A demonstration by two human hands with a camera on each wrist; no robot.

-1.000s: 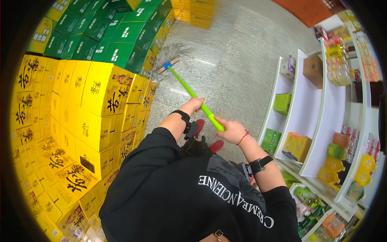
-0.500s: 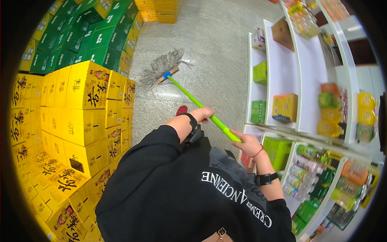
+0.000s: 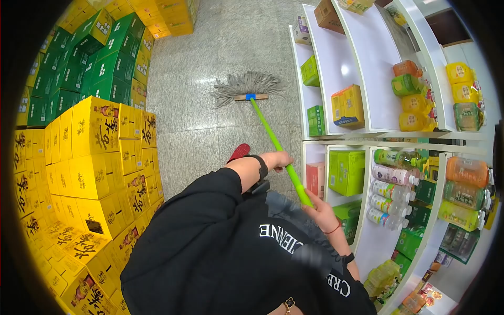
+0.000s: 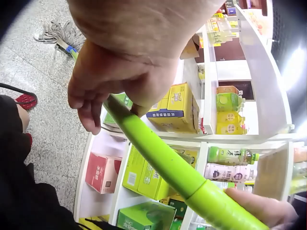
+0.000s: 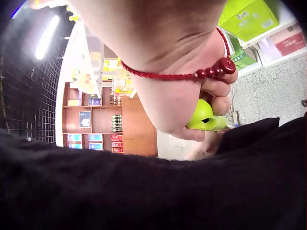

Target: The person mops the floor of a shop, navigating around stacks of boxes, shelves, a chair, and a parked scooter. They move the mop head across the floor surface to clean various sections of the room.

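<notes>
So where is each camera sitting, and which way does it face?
Head: worn on the head, looking forward and down at the mop head, yellow boxes and white shelves; the black top, left arm and right arm show.
Left wrist: worn there, looking past the left fingers and green handle toward the white shelves; right fingers show at lower right.
Right wrist: worn there, looking at the right fingers round the green handle's end; a red bracelet and dark clothing show.
Shared: head and left wrist views both catch the mop head.
</notes>
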